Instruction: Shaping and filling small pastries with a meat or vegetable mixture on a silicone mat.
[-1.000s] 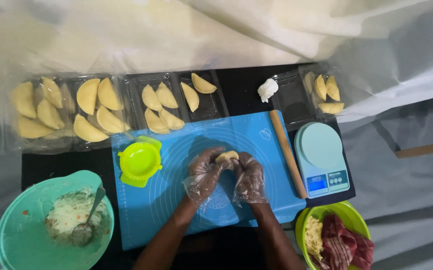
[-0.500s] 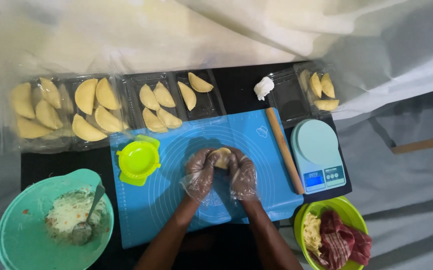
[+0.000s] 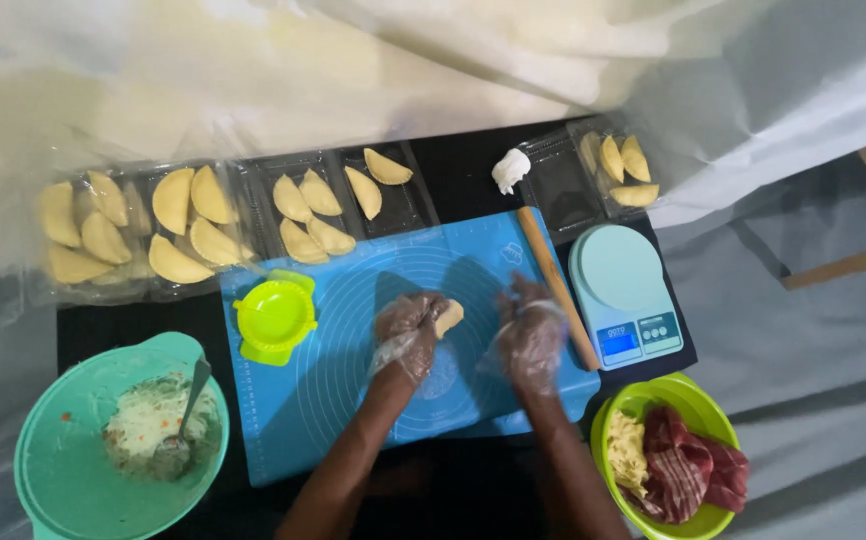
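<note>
Both my hands wear clear plastic gloves and hover over a blue silicone mat (image 3: 333, 400). My left hand (image 3: 405, 334) is closed around a pale lump of dough (image 3: 448, 317) that sticks out on its right side. My right hand (image 3: 528, 335) is apart from the dough, fingers spread and blurred, near a wooden rolling pin (image 3: 556, 285) lying along the mat's right edge. A lime-green dumpling press (image 3: 275, 317) sits on the mat's left part.
Clear trays (image 3: 393, 205) of folded half-moon pastries line the back. A kitchen scale (image 3: 621, 293) stands right of the mat. A teal bowl (image 3: 63, 470) with filling and a spoon sits front left, a green bowl (image 3: 623, 400) with a red cloth front right. A white wad (image 3: 510, 168) lies behind.
My hands were pressed together around the dough. Now my right hand has pulled away to the right, and the dough stays in my left hand.
</note>
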